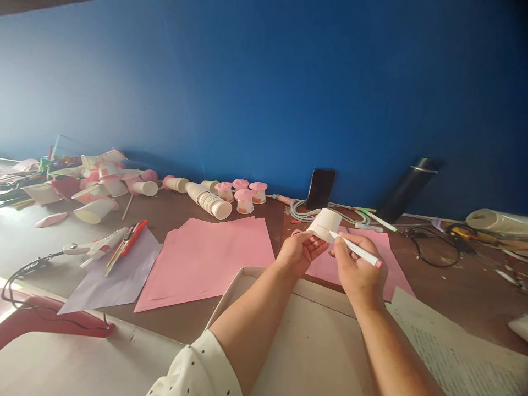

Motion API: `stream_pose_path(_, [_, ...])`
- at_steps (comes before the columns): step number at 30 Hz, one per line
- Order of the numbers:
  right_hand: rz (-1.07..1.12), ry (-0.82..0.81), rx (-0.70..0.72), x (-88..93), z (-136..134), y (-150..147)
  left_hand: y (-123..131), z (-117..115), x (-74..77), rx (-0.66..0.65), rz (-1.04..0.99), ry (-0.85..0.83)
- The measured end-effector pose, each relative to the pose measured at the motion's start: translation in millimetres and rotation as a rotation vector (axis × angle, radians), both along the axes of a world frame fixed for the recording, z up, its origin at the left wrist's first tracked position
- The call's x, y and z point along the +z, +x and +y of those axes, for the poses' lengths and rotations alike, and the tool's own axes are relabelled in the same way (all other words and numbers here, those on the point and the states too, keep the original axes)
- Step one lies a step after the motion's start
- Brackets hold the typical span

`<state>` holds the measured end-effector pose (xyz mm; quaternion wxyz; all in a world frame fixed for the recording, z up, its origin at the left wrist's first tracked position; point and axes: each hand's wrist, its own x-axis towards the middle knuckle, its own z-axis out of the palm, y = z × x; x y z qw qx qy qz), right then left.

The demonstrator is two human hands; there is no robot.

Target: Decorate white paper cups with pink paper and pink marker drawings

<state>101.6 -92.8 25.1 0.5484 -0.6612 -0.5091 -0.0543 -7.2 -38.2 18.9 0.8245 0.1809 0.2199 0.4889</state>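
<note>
Here, left hand (297, 252) gripped paper cup (326, 219); right hand (361, 274) pinched marker (363, 253), tip just beyond left grip; cup slip risked crooked strokes.

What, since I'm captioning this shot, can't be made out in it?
- White paper cup, head view: its far side, turned away from the camera.
- White marker, head view: any lettering on the barrel, too small to read.
- Pink sheet, head view: part of it, hidden behind the right hand.
- Printed page, head view: its wording, too small and blurred.
- Pale object, head view: its identity, cut off by the right edge.
</note>
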Motion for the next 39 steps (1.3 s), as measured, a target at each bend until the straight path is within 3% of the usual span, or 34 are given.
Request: stream_pose_path(39, [0.000, 0.011, -0.012, -0.8, 1.2, 1.3, -3.0, 1.0, 3.4, 0.009, -0.013, -0.032])
